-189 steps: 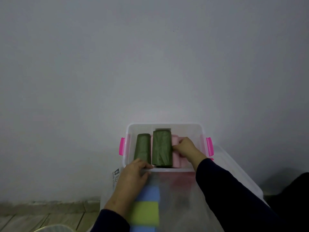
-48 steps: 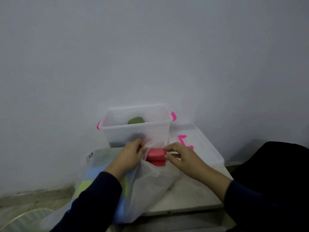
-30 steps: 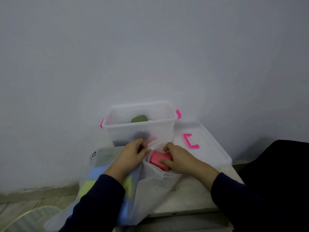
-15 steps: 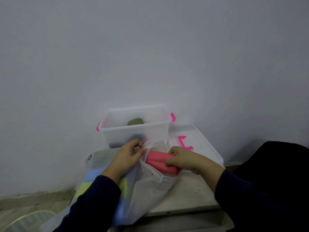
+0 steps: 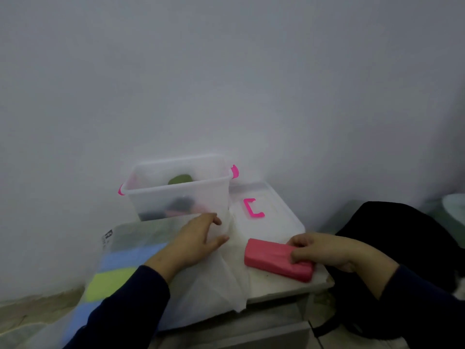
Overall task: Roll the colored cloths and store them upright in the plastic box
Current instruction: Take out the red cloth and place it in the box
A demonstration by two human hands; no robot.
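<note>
A folded pink cloth (image 5: 273, 258) lies on the small white table (image 5: 274, 285), and my right hand (image 5: 319, 251) grips its right end. My left hand (image 5: 195, 241) rests open on a translucent plastic bag (image 5: 208, 280) that holds blue, green and dark cloths (image 5: 118, 273). Behind them stands the clear plastic box (image 5: 201, 197) with pink clips; the top of a green rolled cloth (image 5: 180, 179) shows above its front rim, and dark and pink shapes show through its wall.
The box's clear lid (image 5: 266, 212) with a pink handle lies flat to the right of the box. A plain wall stands right behind the table. A dark object (image 5: 402, 235) sits at the right, and the floor shows at lower left.
My right hand has pulled the pink cloth out of the bag and set it on the table to the right. My left hand has let go of the bag's mouth.
</note>
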